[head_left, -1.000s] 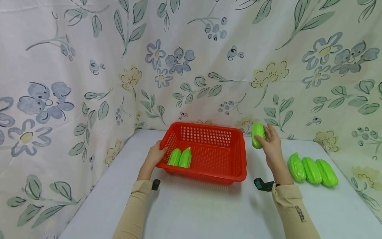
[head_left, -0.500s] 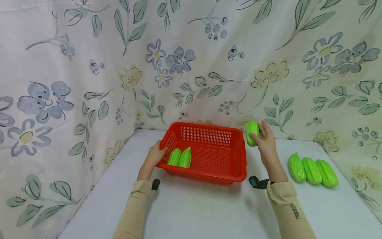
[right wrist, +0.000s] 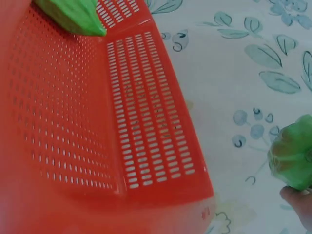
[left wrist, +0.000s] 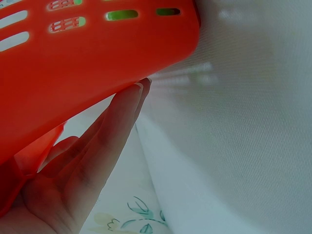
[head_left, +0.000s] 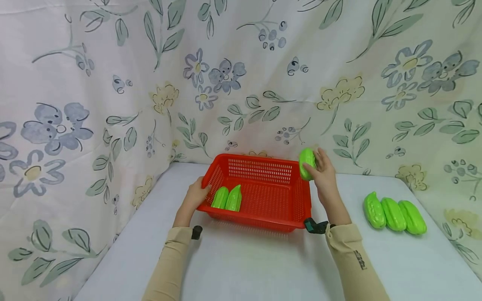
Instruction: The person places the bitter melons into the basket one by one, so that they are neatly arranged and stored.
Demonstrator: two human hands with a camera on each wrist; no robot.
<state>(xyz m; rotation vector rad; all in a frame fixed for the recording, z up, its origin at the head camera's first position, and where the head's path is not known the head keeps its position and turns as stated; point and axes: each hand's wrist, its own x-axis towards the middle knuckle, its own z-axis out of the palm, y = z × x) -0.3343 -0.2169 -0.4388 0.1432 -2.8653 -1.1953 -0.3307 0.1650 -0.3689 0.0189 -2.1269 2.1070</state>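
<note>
Right hand (head_left: 325, 173) clamps green vegetable (head_left: 306, 163), lengthwise roughly near-to-far, at far-right corner of red basket (head_left: 266, 202); left hand (head_left: 195, 193) grips its left side.

From here I see glossy, ridged green vegetables (head_left: 393, 214), a smooth plastic basket (head_left: 265, 200), matt cloth sleeves (head_left: 348, 251), a creased fabric backdrop (head_left: 256, 67).

The basket (head_left: 260, 168), red, rectangular and slotted, had its open side up. The gourd (head_left: 307, 162), glossy bright green, plump and ridged, was held aloft, nearly upright, near the basket's right rim.
</note>
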